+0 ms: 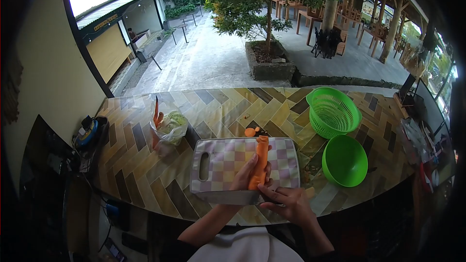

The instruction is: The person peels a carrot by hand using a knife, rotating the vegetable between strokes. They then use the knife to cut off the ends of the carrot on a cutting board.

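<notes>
A peeled orange carrot [259, 162] stands nearly upright above the chequered cutting board [223, 153]. My left hand [246, 177] is wrapped round it from the left side. In my right hand [290, 202] is a knife [230, 197], its wide blade pointing left along the board's near edge, below the carrot's lower end. My right fingertips are close to the bottom of the carrot. Cut carrot pieces [250, 132] and dark scraps lie just beyond the board's far edge.
A plastic bag [172, 127] with pale green vegetable and carrots sits at the left. On the right are a green colander [335, 112] and a green bowl [344, 160]. The wood-patterned table [131, 165] has a curved near edge.
</notes>
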The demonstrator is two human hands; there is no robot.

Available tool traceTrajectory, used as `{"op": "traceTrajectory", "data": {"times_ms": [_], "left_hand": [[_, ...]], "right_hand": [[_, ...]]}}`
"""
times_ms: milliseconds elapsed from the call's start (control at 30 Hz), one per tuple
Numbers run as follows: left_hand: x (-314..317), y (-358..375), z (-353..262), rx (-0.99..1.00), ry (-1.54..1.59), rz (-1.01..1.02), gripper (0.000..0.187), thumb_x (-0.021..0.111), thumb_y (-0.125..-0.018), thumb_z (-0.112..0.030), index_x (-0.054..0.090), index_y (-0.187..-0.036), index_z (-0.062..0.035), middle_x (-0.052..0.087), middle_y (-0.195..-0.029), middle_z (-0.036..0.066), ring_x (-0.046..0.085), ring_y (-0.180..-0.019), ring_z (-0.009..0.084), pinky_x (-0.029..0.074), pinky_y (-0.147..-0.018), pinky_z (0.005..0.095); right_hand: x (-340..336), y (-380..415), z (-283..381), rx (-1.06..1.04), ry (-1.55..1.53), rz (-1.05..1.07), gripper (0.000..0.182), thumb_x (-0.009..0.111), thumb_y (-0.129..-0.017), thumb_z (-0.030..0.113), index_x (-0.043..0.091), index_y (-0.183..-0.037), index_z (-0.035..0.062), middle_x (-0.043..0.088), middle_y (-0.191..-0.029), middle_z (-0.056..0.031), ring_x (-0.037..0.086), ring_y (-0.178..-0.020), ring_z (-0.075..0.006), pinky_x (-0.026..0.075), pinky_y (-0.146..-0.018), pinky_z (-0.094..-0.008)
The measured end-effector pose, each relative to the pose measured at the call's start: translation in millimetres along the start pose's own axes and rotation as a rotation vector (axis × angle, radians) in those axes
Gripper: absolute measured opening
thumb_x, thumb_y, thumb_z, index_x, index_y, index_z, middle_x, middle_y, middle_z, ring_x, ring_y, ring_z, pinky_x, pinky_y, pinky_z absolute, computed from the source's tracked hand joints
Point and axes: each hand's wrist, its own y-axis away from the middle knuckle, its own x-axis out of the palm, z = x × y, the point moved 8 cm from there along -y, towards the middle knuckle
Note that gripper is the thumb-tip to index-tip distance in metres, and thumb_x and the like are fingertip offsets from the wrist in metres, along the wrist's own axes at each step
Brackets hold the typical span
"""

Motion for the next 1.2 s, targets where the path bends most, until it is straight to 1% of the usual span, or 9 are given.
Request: {"op": "traceTrajectory", "data": {"times_ms": [200, 400, 500, 600, 700, 800, 900, 1000, 1200], "left_hand": [[-4.6, -9.8, 8.3, -0.040, -0.017, -0.035, 0.052, 0.042, -0.103, -0.042, 0.036, -0.144, -0.0099, 0.050, -0.088, 0.003, 0.050, -0.073, 0.0099, 0.045, -0.069, 0.0273], [-3.4, -16.9, 12.0, -0.054, -0.033, -0.044, 0.052, 0.043, -0.103, -0.042, 0.036, -0.144, -0.0098, 0.051, -0.087, 0.003, 0.050, -0.071, 0.0109, 0.046, -0.069, 0.0273], [-1.2, -16.1, 14.2, -0.075, -0.081, -0.055, 0.051, 0.043, -0.103, -0.041, 0.039, -0.143, -0.0095, 0.051, -0.087, 0.004, 0.051, -0.070, 0.0111, 0.047, -0.069, 0.0269], [1.4, -16.5, 10.6, -0.074, -0.178, -0.043, 0.049, 0.043, -0.103, -0.039, 0.041, -0.141, -0.0090, 0.051, -0.088, 0.004, 0.052, -0.071, 0.0113, 0.048, -0.068, 0.0265], [2.3, -13.4, 9.8, -0.068, -0.223, -0.055, 0.047, 0.043, -0.104, -0.038, 0.043, -0.141, -0.0085, 0.051, -0.089, 0.004, 0.053, -0.072, 0.0114, 0.048, -0.068, 0.0258], [0.0, -10.7, 10.0, -0.066, -0.243, -0.071, 0.046, 0.043, -0.104, -0.037, 0.043, -0.140, -0.0084, 0.051, -0.090, 0.004, 0.053, -0.072, 0.0113, 0.048, -0.068, 0.0249], [-0.7, -6.9, 11.9, -0.067, -0.207, -0.073, 0.046, 0.043, -0.104, -0.037, 0.043, -0.140, -0.0081, 0.052, -0.091, 0.004, 0.053, -0.072, 0.0111, 0.048, -0.068, 0.0243], [-5.9, -4.2, 12.3, -0.070, -0.223, -0.067, 0.045, 0.043, -0.104, -0.037, 0.044, -0.138, -0.0076, 0.053, -0.093, 0.004, 0.055, -0.073, 0.0111, 0.049, -0.068, 0.0239], [-8.8, 0.6, 10.2, -0.095, -0.309, -0.113, 0.041, 0.046, -0.103, -0.037, 0.048, -0.130, -0.0062, 0.054, -0.096, 0.004, 0.058, -0.074, 0.0116, 0.050, -0.067, 0.0239]], "right_hand": [[-3.6, 0.9, -7.8, -0.013, -0.006, -0.058, 0.051, 0.075, -0.080, 0.033, 0.063, -0.128, 0.0241, 0.060, -0.069, -0.0009, 0.060, -0.058, -0.0169, 0.047, -0.050, -0.0320], [-14.5, -2.9, -10.6, -0.015, -0.079, -0.102, 0.051, 0.075, -0.081, 0.033, 0.062, -0.130, 0.0233, 0.066, -0.076, -0.0019, 0.064, -0.061, -0.0183, 0.050, -0.054, -0.0318], [-11.9, 0.7, -20.1, 0.095, -0.138, 0.042, 0.051, 0.075, -0.081, 0.032, 0.062, -0.130, 0.0231, 0.065, -0.075, -0.0014, 0.063, -0.060, -0.0182, 0.050, -0.054, -0.0323], [-18.4, -1.4, -10.9, 0.113, -0.098, 0.081, 0.052, 0.078, -0.078, 0.027, 0.065, -0.127, 0.0172, 0.069, -0.079, -0.0061, 0.065, -0.062, -0.0210, 0.051, -0.058, -0.0313], [-12.0, 4.5, -11.2, 0.048, -0.053, -0.003, 0.053, 0.079, -0.076, 0.025, 0.065, -0.127, 0.0171, 0.069, -0.077, -0.0058, 0.065, -0.061, -0.0202, 0.051, -0.056, -0.0310], [-6.1, 9.4, -9.8, 0.040, -0.055, -0.088, 0.055, 0.081, -0.074, 0.022, 0.065, -0.127, 0.0168, 0.068, -0.075, -0.0057, 0.065, -0.060, -0.0195, 0.050, -0.055, -0.0306], [-2.2, 12.8, -7.3, 0.024, -0.070, -0.147, 0.053, 0.078, -0.078, 0.026, 0.063, -0.128, 0.0204, 0.062, -0.070, -0.0027, 0.061, -0.057, -0.0186, 0.049, -0.051, -0.0313], [-2.7, 11.5, -5.1, 0.113, -0.128, -0.082, 0.052, 0.078, -0.077, 0.025, 0.064, -0.127, 0.0185, 0.063, -0.071, -0.0042, 0.062, -0.059, -0.0190, 0.050, -0.052, -0.0319], [1.2, 14.8, -3.3, 0.059, -0.114, -0.125, 0.053, 0.079, -0.077, 0.025, 0.064, -0.127, 0.0162, 0.066, -0.075, -0.0069, 0.064, -0.061, -0.0197, 0.051, -0.054, -0.0328]]}}
